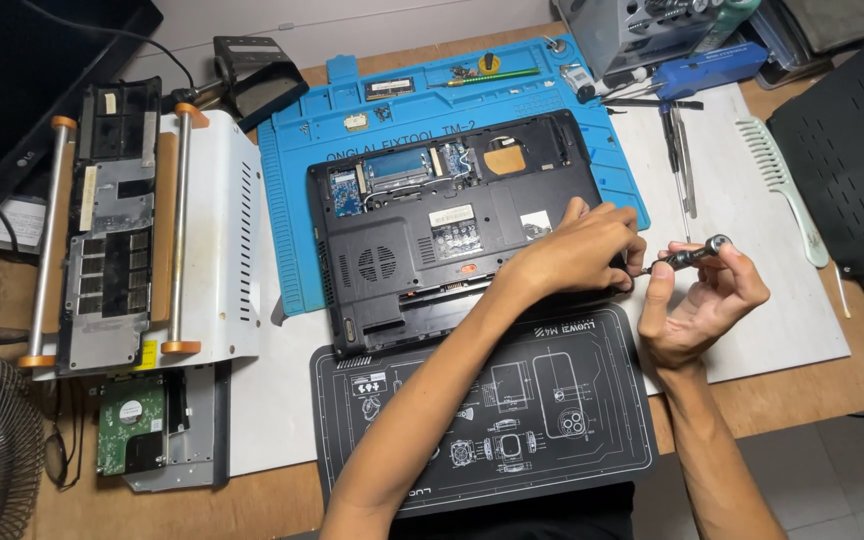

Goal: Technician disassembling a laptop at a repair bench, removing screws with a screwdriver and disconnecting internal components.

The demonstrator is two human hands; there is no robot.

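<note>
Your left hand (582,250) lies curled on the right edge of the upturned laptop (432,230), its fingers bent down against the casing; whether they pinch anything is hard to tell from here. Your right hand (697,300) is just beside it, fingers closed narrowly around a small screwdriver (687,258) whose tip points toward your left fingertips. The laptop sits partly on a blue mat (302,200) beyond your fingers and a black mat (512,400) under your left forearm. A pale green comb (782,180) lies well apart beyond your right fingers.
</note>
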